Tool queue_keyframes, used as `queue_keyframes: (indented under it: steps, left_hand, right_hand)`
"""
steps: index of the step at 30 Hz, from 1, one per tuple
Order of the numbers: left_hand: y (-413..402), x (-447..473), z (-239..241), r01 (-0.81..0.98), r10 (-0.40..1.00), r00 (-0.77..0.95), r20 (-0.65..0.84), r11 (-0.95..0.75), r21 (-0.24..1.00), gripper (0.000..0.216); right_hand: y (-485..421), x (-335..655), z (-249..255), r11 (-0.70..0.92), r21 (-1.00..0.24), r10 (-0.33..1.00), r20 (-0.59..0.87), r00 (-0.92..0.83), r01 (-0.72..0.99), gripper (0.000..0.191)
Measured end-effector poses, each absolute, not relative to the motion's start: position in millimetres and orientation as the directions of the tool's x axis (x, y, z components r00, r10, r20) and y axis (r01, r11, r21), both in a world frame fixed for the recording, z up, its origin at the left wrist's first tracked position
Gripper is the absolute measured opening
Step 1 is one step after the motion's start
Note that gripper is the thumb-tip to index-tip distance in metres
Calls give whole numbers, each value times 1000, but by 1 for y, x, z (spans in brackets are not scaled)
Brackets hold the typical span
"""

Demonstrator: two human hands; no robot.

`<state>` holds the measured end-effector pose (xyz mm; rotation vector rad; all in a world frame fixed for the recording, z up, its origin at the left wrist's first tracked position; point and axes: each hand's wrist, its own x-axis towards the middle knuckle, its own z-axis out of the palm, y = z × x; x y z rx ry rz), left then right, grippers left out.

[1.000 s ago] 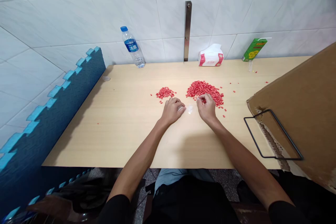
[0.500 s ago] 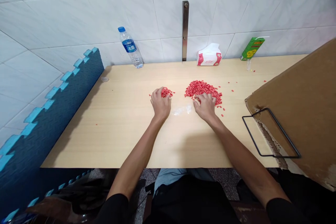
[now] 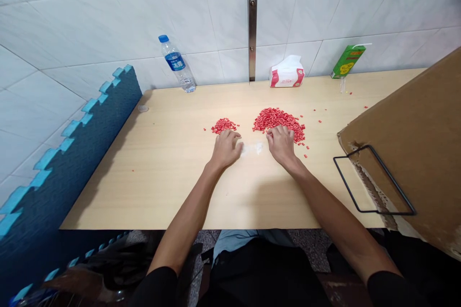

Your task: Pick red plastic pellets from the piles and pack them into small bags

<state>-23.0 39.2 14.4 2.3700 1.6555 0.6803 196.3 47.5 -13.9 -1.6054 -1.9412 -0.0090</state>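
Two heaps of small red pieces lie on the wooden table (image 3: 162,177): a small heap (image 3: 223,125) and a larger heap (image 3: 279,119) to its right. My left hand (image 3: 226,149) rests palm down just below the small heap, fingers curled toward a small clear plastic item (image 3: 253,147) lying between my hands. My right hand (image 3: 281,143) sits at the near edge of the large heap, its fingertips bent down into the red pieces. What the fingers hold, if anything, is hidden.
A water bottle (image 3: 176,64), a tissue pack (image 3: 287,72) and a green drink carton (image 3: 347,60) stand along the tiled wall. A cardboard box (image 3: 410,148) with a black wire frame (image 3: 370,180) fills the right. A blue foam mat (image 3: 72,153) lines the left edge. Stray red pieces are scattered.
My left hand went out to the small heap and has come back toward the clear item. My right hand stayed at the edge of the large heap.
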Motion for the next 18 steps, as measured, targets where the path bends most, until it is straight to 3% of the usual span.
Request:
queue_keyframes:
  steps: [9, 18]
  left_hand:
    - [35, -24, 12, 973, 965, 105, 238, -149, 173, 26]
    - [37, -12, 12, 965, 963, -9, 271, -62, 255, 42]
  right_hand:
    - [48, 197, -13, 254, -426, 889, 456, -37, 868, 13]
    - [47, 195, -14, 288, -431, 880, 471, -59, 855, 14]
